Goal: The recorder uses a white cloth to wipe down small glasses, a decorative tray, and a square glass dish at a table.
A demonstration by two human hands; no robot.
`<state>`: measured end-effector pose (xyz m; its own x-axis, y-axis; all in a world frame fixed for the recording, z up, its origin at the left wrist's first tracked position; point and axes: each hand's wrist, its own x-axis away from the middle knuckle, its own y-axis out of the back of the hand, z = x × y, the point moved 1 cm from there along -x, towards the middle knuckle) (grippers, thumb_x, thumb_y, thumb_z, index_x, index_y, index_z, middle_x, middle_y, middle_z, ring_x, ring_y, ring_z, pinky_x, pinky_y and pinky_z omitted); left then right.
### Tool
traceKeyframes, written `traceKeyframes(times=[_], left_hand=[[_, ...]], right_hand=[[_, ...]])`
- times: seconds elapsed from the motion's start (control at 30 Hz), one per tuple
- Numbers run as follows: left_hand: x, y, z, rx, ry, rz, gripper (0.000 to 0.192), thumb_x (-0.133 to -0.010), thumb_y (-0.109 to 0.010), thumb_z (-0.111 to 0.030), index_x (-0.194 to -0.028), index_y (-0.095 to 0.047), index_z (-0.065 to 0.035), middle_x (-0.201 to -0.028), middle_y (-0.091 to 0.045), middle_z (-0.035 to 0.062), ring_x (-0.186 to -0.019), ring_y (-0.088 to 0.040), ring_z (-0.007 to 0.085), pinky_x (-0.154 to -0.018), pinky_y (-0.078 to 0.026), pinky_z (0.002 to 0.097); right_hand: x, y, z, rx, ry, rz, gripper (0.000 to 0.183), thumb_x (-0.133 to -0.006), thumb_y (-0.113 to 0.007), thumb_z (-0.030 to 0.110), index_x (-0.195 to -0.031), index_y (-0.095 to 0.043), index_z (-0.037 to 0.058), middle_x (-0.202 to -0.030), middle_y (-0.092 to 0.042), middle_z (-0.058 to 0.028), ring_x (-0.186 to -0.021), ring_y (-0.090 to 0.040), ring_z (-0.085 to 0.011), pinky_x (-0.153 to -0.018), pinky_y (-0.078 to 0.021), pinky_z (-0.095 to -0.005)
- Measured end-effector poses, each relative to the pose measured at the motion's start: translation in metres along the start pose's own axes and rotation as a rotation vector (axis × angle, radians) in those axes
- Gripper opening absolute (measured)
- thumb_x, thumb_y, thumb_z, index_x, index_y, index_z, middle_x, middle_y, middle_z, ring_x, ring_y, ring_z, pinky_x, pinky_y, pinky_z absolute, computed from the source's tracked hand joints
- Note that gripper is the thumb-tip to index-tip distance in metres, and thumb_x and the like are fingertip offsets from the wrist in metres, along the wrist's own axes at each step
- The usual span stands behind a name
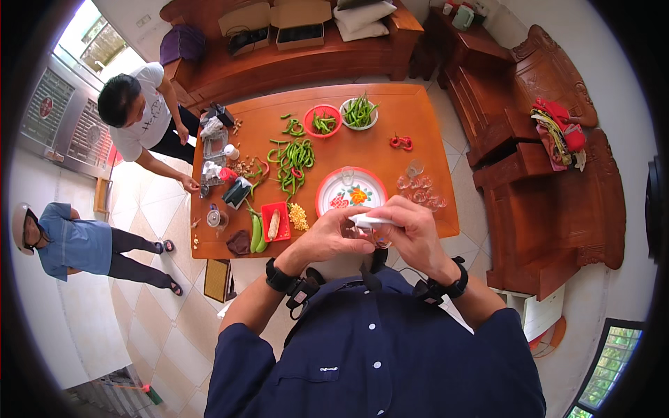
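Observation:
Near my chest, over the table's front edge, my left hand (334, 235) is curled around a small clear glass (360, 235). My right hand (413, 227) pinches a white tissue or cloth (368, 219) against the glass's rim. Just beyond my hands lies a round white tray (329, 183) with a red rim and a flower pattern, and one clear glass (347, 175) stands on it. To the tray's right several small clear glasses (419, 196) are grouped on the wooden table (366, 149).
Green peppers (292, 162), a red basin (323, 121), a white bowl (359, 114) and a red tray (275, 221) with a corncob occupy the table. One person (141, 115) reaches to its left edge; another person (78, 240) stands farther left. Wooden benches (543, 209) flank the right side.

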<state>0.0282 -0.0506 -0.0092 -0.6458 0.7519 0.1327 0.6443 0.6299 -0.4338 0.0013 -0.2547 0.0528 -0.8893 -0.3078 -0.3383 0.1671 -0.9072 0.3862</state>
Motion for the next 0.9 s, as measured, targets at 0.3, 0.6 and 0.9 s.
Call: traceKeyframes(times=[0.3, 0.6, 0.9], left_hand=[[0.012, 0.016, 0.007, 0.084, -0.152, -0.014, 0.065, -0.087, -0.081, -0.010, -0.144, -0.052, 0.0003, -0.131, -0.063, 0.0065, -0.122, -0.059, 0.0158, -0.107, -0.048, 0.0341], [0.038, 0.017, -0.002, 0.203, -0.152, 0.094, 0.071, -0.083, -0.084, -0.003, -0.146, -0.051, -0.0010, -0.135, -0.062, 0.0106, -0.125, -0.059, 0.0211, -0.109, -0.049, 0.0394], [0.036, -0.003, -0.015, 0.027, 0.021, 0.012, 0.067, -0.082, -0.085, -0.004, -0.141, -0.054, 0.0014, -0.128, -0.065, 0.0045, -0.122, -0.060, 0.0151, -0.105, -0.050, 0.0347]], right_hand=[[0.010, -0.001, 0.008, 0.261, 0.480, 0.111, 0.031, -0.073, -0.075, 0.003, -0.104, -0.072, 0.0048, -0.091, -0.065, -0.0076, -0.075, -0.066, -0.0269, -0.065, -0.0542, -0.0375], [-0.009, 0.004, -0.004, 0.253, 0.405, -0.002, 0.027, -0.079, -0.072, -0.004, -0.105, -0.073, 0.0026, -0.087, -0.066, -0.0109, -0.079, -0.066, -0.0294, -0.067, -0.0541, -0.0392], [0.003, -0.016, 0.013, 0.243, 0.353, 0.050, 0.033, -0.074, -0.074, 0.000, -0.106, -0.070, 0.0042, -0.090, -0.065, -0.0107, -0.078, -0.067, -0.0304, -0.066, -0.0552, -0.0396]])
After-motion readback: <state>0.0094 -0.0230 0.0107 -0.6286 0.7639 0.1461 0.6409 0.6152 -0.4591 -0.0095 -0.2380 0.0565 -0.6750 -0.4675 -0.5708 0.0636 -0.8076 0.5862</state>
